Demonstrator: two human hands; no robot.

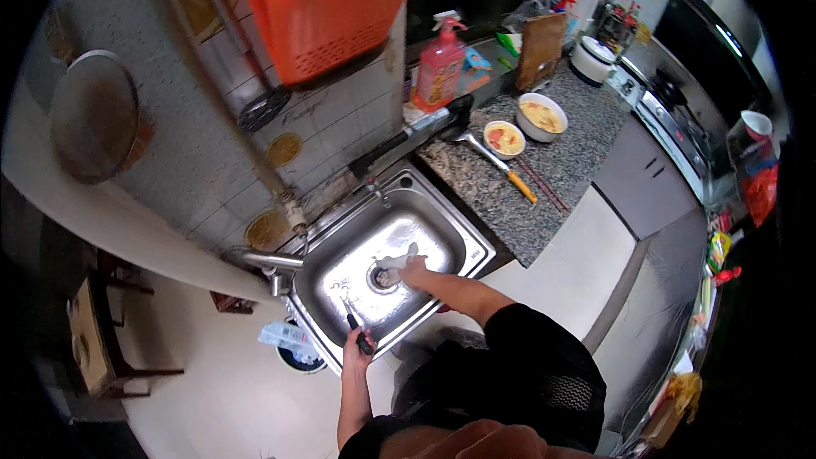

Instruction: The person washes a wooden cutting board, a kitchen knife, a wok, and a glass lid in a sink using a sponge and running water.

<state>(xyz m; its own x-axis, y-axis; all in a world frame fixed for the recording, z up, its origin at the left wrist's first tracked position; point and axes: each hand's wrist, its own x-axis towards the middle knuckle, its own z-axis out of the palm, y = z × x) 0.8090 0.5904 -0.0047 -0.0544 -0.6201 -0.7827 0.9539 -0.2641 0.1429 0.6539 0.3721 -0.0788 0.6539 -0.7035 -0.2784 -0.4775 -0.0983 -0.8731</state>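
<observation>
Over the near rim of the stainless steel sink [425, 217], my left hand [357, 348] is closed round a black-handled tool [354, 323]. Its slim metal end points into the basin; whether it is a knife or a peeler I cannot make out. My right hand [415, 273] reaches down into the basin, closed on a limp whitish cloth-like piece [393, 263]. That piece lies against the drain [385, 278], and what it is exactly is unclear. Water drops glisten on the basin floor around it.
A faucet [276, 263] juts over the sink's left side. On the granite counter [484, 191] are two bowls of food [504, 139], a yellow-handled utensil [518, 183], chopsticks [544, 185] and a pink pump bottle [439, 68]. An orange basket [331, 30] hangs above; a bin [302, 357] stands below.
</observation>
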